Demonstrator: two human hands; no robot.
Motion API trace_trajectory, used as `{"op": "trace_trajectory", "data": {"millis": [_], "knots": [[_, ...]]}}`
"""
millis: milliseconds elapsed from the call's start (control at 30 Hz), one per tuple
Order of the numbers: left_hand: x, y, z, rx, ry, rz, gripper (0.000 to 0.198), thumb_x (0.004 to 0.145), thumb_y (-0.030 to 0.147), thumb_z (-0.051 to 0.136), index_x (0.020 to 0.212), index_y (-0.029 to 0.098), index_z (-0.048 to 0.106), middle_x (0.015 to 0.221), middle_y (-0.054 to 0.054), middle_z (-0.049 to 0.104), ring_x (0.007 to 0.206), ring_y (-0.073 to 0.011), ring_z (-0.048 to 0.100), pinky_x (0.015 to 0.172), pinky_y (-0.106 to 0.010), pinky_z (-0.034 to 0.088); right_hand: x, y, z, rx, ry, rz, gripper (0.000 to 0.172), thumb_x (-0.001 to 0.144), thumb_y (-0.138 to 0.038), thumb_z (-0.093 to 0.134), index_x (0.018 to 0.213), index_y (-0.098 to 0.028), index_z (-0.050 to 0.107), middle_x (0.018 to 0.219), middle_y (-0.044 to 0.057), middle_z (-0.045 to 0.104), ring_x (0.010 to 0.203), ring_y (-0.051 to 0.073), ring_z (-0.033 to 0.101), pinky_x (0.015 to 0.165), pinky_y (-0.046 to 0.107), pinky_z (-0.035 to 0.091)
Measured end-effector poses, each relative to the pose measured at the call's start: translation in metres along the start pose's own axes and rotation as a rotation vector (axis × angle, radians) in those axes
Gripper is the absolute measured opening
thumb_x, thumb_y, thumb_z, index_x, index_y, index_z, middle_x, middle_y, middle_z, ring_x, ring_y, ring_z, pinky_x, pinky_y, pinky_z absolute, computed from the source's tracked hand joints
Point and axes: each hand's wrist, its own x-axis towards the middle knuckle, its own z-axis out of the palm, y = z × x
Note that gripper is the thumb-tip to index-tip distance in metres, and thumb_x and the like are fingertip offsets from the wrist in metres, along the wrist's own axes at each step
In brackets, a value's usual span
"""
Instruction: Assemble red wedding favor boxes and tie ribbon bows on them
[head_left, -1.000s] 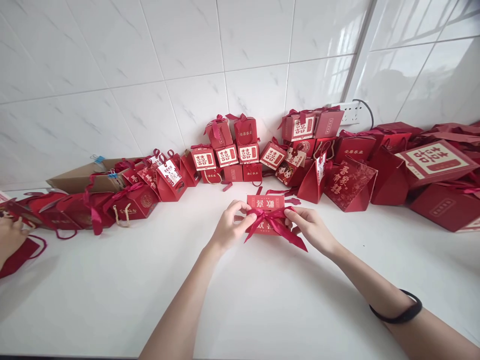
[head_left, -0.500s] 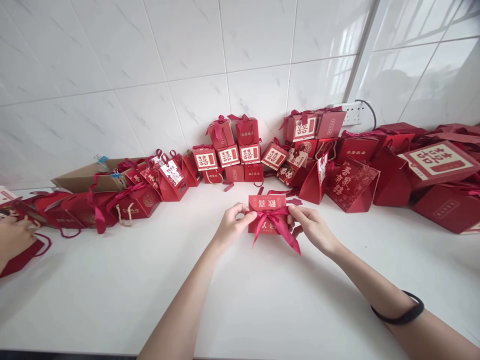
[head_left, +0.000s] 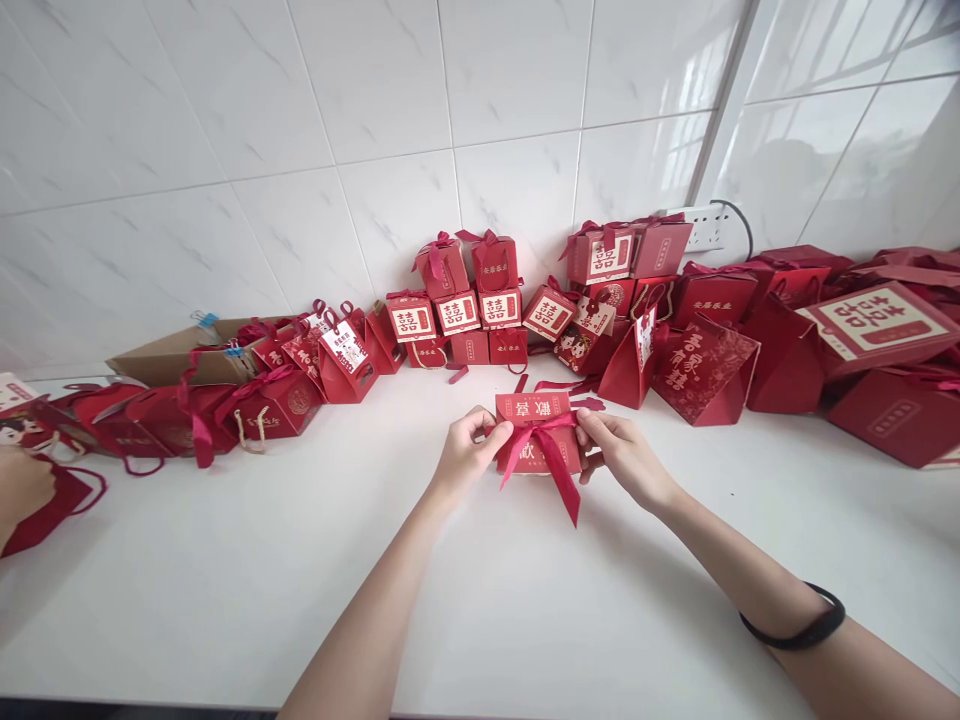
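Observation:
A small red box (head_left: 534, 405) with pale lettering stands on the white table, between my two hands. Across its front runs a dark pink ribbon (head_left: 559, 470), tied in the middle, its two tails hanging down. My left hand (head_left: 474, 450) pinches the ribbon at the box's left edge between thumb and fingers. At the right edge my right hand (head_left: 611, 448) pinches the other side of the ribbon, with lower fingers against the box's side. The knot's details are too small to tell.
Many red gift boxes (head_left: 457, 313) line the tiled wall, some stacked. An open cardboard box (head_left: 161, 362) is behind those on the left. Another person's hand (head_left: 22, 485) is at the far left by a red bag (head_left: 49, 515). Ribbon scraps (head_left: 562, 385) lie behind the held box.
The ribbon tails have swung leftward and hang lower, showing more of the box's lettering. My hands have barely moved. The other person's hand at the far left has shifted left and down.

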Motion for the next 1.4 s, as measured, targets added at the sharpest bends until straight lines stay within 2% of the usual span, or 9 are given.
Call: {"op": "trace_trajectory", "data": {"millis": [167,333,600,667,767,933,1067,1200,1400], "knots": [[0.001,0.000,-0.001,0.080,0.018,0.031,0.043,0.074,0.043,0.060,0.054,0.019,0.030,0.062,0.004,0.034,0.057,-0.0089,0.034,0.055,-0.024,0.029,0.000,0.001,0.001,0.015,0.009,0.018,0.055,0.073,-0.069,0.055,0.059,-0.017,0.044,0.057,-0.002,0.047,0.047,0.009,0.051,0.040,0.023,0.051],[0.000,0.001,0.002,0.136,0.076,-0.007,0.048,0.068,0.045,0.065,0.054,0.019,0.028,0.062,0.004,0.034,0.056,-0.0086,0.033,0.054,-0.023,0.027,-0.003,-0.001,0.004,-0.015,-0.013,0.012,0.056,0.074,-0.070,0.053,0.059,-0.017,0.044,0.058,-0.001,0.045,0.049,0.010,0.051,0.039,0.023,0.051],[-0.003,0.005,0.004,0.209,0.131,0.003,0.049,0.065,0.045,0.067,0.055,0.019,0.026,0.063,0.005,0.032,0.058,-0.0089,0.034,0.057,-0.023,0.028,-0.003,0.000,0.002,-0.087,-0.007,0.046,0.055,0.076,-0.070,0.051,0.064,-0.016,0.049,0.061,0.001,0.050,0.053,0.012,0.053,0.041,0.024,0.051],[-0.003,0.004,0.004,0.213,0.139,0.005,0.049,0.065,0.044,0.066,0.055,0.019,0.025,0.063,0.005,0.031,0.058,-0.0090,0.033,0.057,-0.023,0.028,-0.007,-0.005,0.002,-0.105,0.114,-0.015,0.052,0.077,-0.068,0.051,0.064,-0.018,0.046,0.056,-0.001,0.047,0.046,0.010,0.048,0.038,0.022,0.046],[-0.003,0.002,0.006,0.231,0.164,0.005,0.050,0.066,0.044,0.066,0.055,0.019,0.025,0.062,0.005,0.031,0.059,-0.0094,0.033,0.057,-0.023,0.028,-0.019,-0.015,0.005,-0.166,0.307,-0.202,0.046,0.081,-0.061,0.052,0.064,-0.020,0.041,0.049,-0.005,0.041,0.039,0.007,0.039,0.037,0.021,0.036],[-0.004,0.005,0.010,0.280,0.241,-0.025,0.049,0.066,0.042,0.067,0.055,0.020,0.025,0.061,0.005,0.031,0.059,-0.0103,0.035,0.057,-0.024,0.027,-0.037,-0.015,0.023,-0.646,0.079,-0.390,0.032,0.083,-0.048,0.053,0.067,-0.021,0.048,0.049,-0.003,0.046,0.041,0.010,0.041,0.042,0.023,0.035],[-0.005,0.008,0.012,0.300,0.275,-0.021,0.047,0.067,0.040,0.066,0.054,0.020,0.025,0.060,0.005,0.034,0.059,-0.0107,0.036,0.056,-0.025,0.029,-0.039,-0.001,0.034,-0.949,0.135,-0.525,0.023,0.081,-0.038,0.055,0.070,-0.021,0.044,0.059,-0.002,0.053,0.042,0.009,0.040,0.043,0.022,0.034],[-0.004,0.008,0.013,0.338,0.317,-0.027,0.047,0.065,0.040,0.067,0.051,0.020,0.026,0.058,0.004,0.034,0.060,-0.0121,0.038,0.056,-0.025,0.030,-0.039,0.007,0.037,-1.035,0.153,-0.617,0.018,0.087,-0.024,0.043,0.069,-0.021,0.042,0.064,0.000,0.054,0.043,0.008,0.041,0.040,0.021,0.028],[-0.006,0.011,0.016,0.334,0.340,-0.091,0.046,0.063,0.042,0.070,0.055,0.020,0.030,0.063,0.004,0.038,0.063,-0.0128,0.041,0.059,-0.026,0.034,-0.039,0.012,0.040,-1.209,0.188,-0.773,0.021,0.088,-0.018,0.039,0.067,-0.019,0.044,0.057,-0.002,0.050,0.039,0.007,0.035,0.037,0.022,0.019]]}}
